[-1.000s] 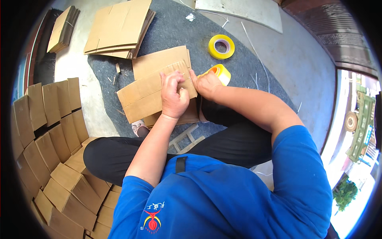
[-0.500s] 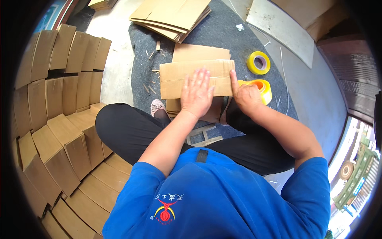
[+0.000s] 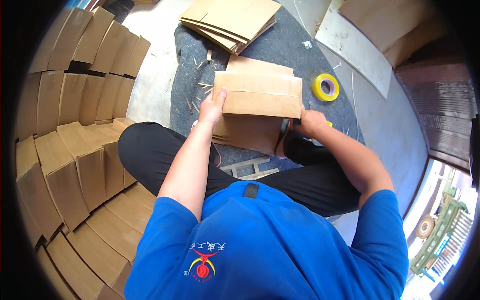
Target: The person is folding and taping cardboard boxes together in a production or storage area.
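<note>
A brown cardboard box (image 3: 260, 94), with a seam running across its top, is held level over my lap. My left hand (image 3: 212, 107) grips its left edge, thumb on top and fingers underneath. Closed at the box's near right corner is my right hand (image 3: 312, 122). A sliver of a yellow tape roll (image 3: 329, 124) shows beside that hand; the rest of the roll is hidden beneath it. Under the box stands more cardboard (image 3: 250, 132), and another cardboard piece (image 3: 260, 65) shows behind it.
A second yellow tape roll (image 3: 325, 87) lies on the dark mat (image 3: 345, 112). Flat cardboard sheets (image 3: 232, 20) are stacked at the far side. Rows of cardboard boxes (image 3: 75, 185) rise on my left. Small scraps (image 3: 202, 85) litter the mat; a metal frame (image 3: 250, 167) lies between my legs.
My left hand has moved from lying flat on the box's top to gripping its left edge. My right hand has dropped below the corner, and the tape roll has gone mostly out of sight.
</note>
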